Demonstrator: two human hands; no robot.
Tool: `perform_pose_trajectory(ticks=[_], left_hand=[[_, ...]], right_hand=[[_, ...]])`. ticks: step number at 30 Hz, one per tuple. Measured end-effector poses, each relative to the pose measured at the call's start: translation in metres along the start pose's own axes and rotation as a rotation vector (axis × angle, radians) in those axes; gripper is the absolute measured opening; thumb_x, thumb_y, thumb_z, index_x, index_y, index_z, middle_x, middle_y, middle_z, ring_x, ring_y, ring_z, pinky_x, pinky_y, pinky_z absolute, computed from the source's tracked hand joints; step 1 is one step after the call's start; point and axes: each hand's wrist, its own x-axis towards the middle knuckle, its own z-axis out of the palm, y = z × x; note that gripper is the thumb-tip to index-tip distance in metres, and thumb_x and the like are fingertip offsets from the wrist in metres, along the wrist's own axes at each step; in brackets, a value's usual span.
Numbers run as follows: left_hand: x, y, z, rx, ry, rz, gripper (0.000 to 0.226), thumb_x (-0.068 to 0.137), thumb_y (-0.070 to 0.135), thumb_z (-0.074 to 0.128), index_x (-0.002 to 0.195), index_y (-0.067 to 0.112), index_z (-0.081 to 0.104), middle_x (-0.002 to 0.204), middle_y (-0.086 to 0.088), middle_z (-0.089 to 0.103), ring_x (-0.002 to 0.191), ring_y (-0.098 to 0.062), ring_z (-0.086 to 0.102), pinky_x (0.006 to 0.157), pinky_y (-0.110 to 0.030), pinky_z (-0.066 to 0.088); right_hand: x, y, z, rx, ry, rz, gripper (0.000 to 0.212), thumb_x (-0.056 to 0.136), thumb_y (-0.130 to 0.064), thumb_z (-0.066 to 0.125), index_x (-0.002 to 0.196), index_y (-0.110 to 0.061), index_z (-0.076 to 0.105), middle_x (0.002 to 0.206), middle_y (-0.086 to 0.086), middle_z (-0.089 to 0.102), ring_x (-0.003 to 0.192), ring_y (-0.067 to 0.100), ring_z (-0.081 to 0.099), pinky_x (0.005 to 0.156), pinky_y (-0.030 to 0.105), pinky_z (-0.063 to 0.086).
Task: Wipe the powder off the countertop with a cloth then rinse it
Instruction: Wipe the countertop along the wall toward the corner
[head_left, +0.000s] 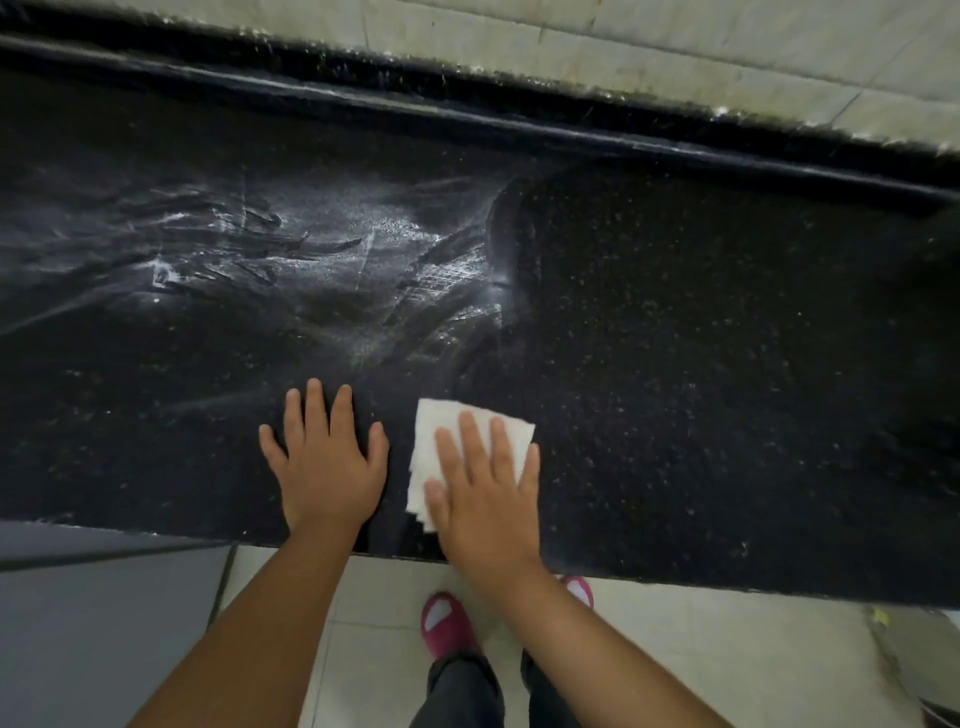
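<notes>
A black speckled countertop fills the view. White powder is smeared in streaks over its left and middle part. A folded white cloth lies near the front edge. My right hand presses flat on the cloth with straight fingers and covers its right half. Just left of it, my left hand rests flat on the bare counter with fingers spread, holding nothing.
A raised black ledge runs along the back of the counter, with pale wall tiles behind it. Below the front edge are light floor tiles and a foot in a pink slipper.
</notes>
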Motion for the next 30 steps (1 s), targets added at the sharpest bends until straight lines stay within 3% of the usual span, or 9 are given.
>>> perform_pose_trajectory(ticks=[4,7,9,12,15,19,26,28,30], left_hand=[[-0.002,0.000,-0.001,0.007,0.004,-0.001,0.053,0.094,0.032,0.041,0.142,0.011,0.031,0.153,-0.013,0.017,0.142,-0.028,0.006,0.111,-0.050,-0.002],[-0.003,0.001,-0.001,0.014,-0.003,0.004,0.053,0.095,0.033,0.039,0.142,0.012,0.030,0.153,-0.013,0.016,0.142,-0.027,0.005,0.111,-0.051,-0.002],[-0.003,0.002,-0.001,0.018,-0.005,0.009,0.053,0.095,0.033,0.038,0.143,0.013,0.028,0.153,-0.012,0.015,0.142,-0.027,0.003,0.111,-0.050,-0.003],[-0.003,0.002,-0.001,0.025,-0.007,0.006,0.054,0.095,0.034,0.037,0.144,0.013,0.026,0.154,-0.012,0.013,0.142,-0.026,0.002,0.111,-0.050,-0.004],[-0.003,0.003,0.001,0.029,0.006,0.001,0.054,0.095,0.037,0.036,0.143,0.013,0.029,0.153,-0.012,0.016,0.142,-0.027,0.006,0.111,-0.050,-0.001],[-0.002,0.004,-0.002,0.028,-0.008,0.001,0.055,0.094,0.041,0.032,0.142,0.014,0.031,0.153,-0.011,0.018,0.142,-0.027,0.008,0.111,-0.051,0.000],[0.000,0.000,0.003,0.035,0.031,0.018,0.075,0.080,0.050,0.015,0.134,0.008,0.045,0.145,-0.017,0.035,0.137,-0.034,0.024,0.109,-0.056,0.009],[0.000,-0.002,0.003,0.042,0.040,0.017,0.069,0.082,0.047,0.021,0.131,0.007,0.048,0.143,-0.019,0.038,0.135,-0.036,0.028,0.108,-0.058,0.012],[0.000,-0.002,0.002,0.029,0.040,0.013,0.062,0.083,0.041,0.032,0.131,0.006,0.048,0.143,-0.019,0.037,0.136,-0.036,0.027,0.108,-0.058,0.012]], right_hand=[[-0.047,0.017,0.003,0.033,-0.057,0.055,0.050,0.100,-0.036,0.000,0.130,-0.027,0.038,0.139,-0.004,0.038,0.134,0.023,0.025,0.109,0.045,0.005],[-0.077,0.073,0.000,0.032,-0.075,0.240,0.053,0.099,-0.040,0.000,0.132,-0.026,0.038,0.140,-0.004,0.037,0.135,0.018,0.019,0.108,0.047,0.014],[-0.090,0.119,-0.015,-0.002,-0.122,0.415,0.074,0.089,-0.054,-0.015,0.144,-0.025,0.025,0.152,-0.004,0.026,0.137,0.023,0.020,0.106,0.055,0.023],[-0.082,0.161,-0.039,0.114,-0.182,0.668,0.090,0.066,-0.061,-0.021,0.147,-0.029,0.003,0.157,-0.006,-0.001,0.144,0.020,0.000,0.111,0.055,0.007],[-0.041,0.162,-0.056,0.151,-0.161,0.756,0.060,0.093,-0.052,0.002,0.148,-0.028,0.000,0.157,-0.004,-0.010,0.144,0.020,-0.011,0.113,0.053,-0.002],[0.034,0.130,-0.064,0.127,-0.221,0.654,0.058,0.098,-0.045,0.014,0.148,-0.024,-0.008,0.156,-0.001,-0.017,0.142,0.025,-0.017,0.112,0.055,-0.006],[0.072,0.024,-0.036,0.029,-0.252,0.045,0.062,0.095,-0.053,0.008,0.148,-0.025,-0.005,0.155,-0.001,-0.018,0.143,0.027,-0.015,0.110,0.056,-0.010],[0.048,0.024,-0.032,-0.047,-0.216,-0.108,0.069,0.088,-0.055,0.000,0.147,-0.022,0.013,0.156,0.001,0.004,0.143,0.029,0.002,0.110,0.055,0.000],[0.022,0.043,-0.024,-0.106,-0.202,-0.155,0.056,0.090,-0.053,0.015,0.133,-0.025,0.036,0.142,0.000,0.045,0.131,0.026,0.028,0.103,0.052,0.013]])
